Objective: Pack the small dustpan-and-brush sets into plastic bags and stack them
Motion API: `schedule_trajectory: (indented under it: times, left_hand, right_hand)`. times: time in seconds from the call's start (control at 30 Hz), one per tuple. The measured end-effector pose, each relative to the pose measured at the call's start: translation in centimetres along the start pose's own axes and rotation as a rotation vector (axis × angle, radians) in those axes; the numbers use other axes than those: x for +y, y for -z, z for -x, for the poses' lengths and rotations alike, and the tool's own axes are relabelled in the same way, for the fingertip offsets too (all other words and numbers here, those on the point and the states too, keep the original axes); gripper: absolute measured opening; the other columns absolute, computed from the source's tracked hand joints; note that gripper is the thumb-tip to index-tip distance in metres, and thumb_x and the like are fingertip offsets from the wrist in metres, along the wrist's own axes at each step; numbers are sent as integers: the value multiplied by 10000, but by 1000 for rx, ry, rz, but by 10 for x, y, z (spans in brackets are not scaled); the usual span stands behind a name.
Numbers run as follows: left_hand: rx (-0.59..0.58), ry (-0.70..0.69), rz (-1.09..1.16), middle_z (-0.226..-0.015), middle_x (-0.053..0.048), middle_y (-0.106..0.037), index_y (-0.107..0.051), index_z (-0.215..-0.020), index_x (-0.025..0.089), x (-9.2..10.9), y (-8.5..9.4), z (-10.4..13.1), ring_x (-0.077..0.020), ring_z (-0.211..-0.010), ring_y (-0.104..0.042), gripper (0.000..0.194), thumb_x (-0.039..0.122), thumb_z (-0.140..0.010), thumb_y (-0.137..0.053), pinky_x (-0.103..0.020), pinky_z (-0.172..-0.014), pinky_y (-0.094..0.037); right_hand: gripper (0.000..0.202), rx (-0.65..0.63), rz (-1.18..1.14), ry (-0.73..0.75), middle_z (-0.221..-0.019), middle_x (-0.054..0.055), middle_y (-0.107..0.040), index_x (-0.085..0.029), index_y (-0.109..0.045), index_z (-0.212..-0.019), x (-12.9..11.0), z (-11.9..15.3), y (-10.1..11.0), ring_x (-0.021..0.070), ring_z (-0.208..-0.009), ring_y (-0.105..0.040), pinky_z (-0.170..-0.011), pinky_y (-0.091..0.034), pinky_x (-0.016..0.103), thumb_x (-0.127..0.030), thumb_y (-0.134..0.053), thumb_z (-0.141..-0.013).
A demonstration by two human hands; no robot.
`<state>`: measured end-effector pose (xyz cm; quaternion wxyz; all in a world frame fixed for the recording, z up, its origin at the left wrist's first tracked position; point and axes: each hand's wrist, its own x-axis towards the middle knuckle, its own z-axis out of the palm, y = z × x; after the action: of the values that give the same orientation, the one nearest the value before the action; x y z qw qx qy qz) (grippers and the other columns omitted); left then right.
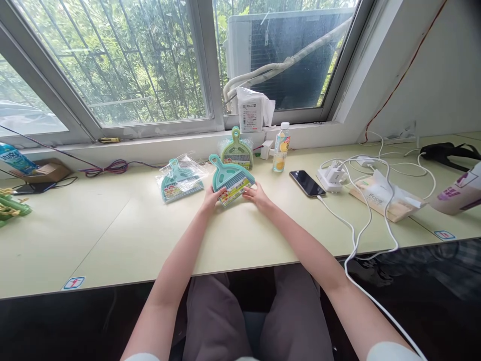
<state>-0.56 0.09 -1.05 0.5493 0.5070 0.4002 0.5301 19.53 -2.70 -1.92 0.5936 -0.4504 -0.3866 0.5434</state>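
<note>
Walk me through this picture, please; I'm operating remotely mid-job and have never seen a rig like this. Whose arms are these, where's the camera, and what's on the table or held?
There is no machine here: these are a person's bare arms. The single picture comes from a camera worn on that person's head, looking forward and down.

The left hand and right hand hold a teal dustpan set by its lower corners, its handle pointing away from the person.

On the pale table, a similar set in clear wrapping lies to the left, and a green set stands behind. To the right are a drink bottle, a dark phone, a white charging block with cables, and a tissue pack.
</note>
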Motion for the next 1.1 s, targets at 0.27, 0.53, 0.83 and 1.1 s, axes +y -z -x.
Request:
schedule_trajectory:
  times: [0.27, 0.53, 0.83, 1.1]
  left_hand:
    - [-6, 0, 10, -1036, -121, -693, -598, -1066, 153, 2, -4, 3, -293, -968, -661, 582, 437, -609, -819, -417, -832, -540]
    - [10, -3, 33, -1046, -115, -694, -616, -1059, 157, 2, -4, 3, -300, -1003, -651, 565, 446, -617, -818, -408, -855, -541]
    - [-101, -61, 20, -1138, -118, -668, -593, -1177, 184, 6, -11, 9, -293, -1066, -633, 611, 451, -664, -790, -414, -884, -537]
    - [-105, 0, -11, -1109, -124, -684, -600, -1145, 162, 8, -14, 10, -296, -1013, -653, 606, 478, -661, -783, -419, -857, -536]
  right_hand:
    - [348, -87, -153, -60, -870, 9, -702, -207, -541, -1046, -10, -6, 11, 130, -788, -691, -970, -523, 349, -105, -629, -725]
    - [337, -399, -77, -66, -1060, 31, -698, -234, -553, -1082, -13, 6, 2, 152, -894, -700, -1009, -483, 391, -180, -588, -751]
    - [435, -239, -37, 46, -961, 20, -717, -240, -501, -1112, -10, 10, -5, 189, -867, -712, -996, -506, 436, -275, -733, -745]
    - [310, -175, -30, 23, -983, 15, -712, -240, -526, -1029, -11, 8, -3, 191, -846, -724, -969, -529, 437, -261, -697, -771]
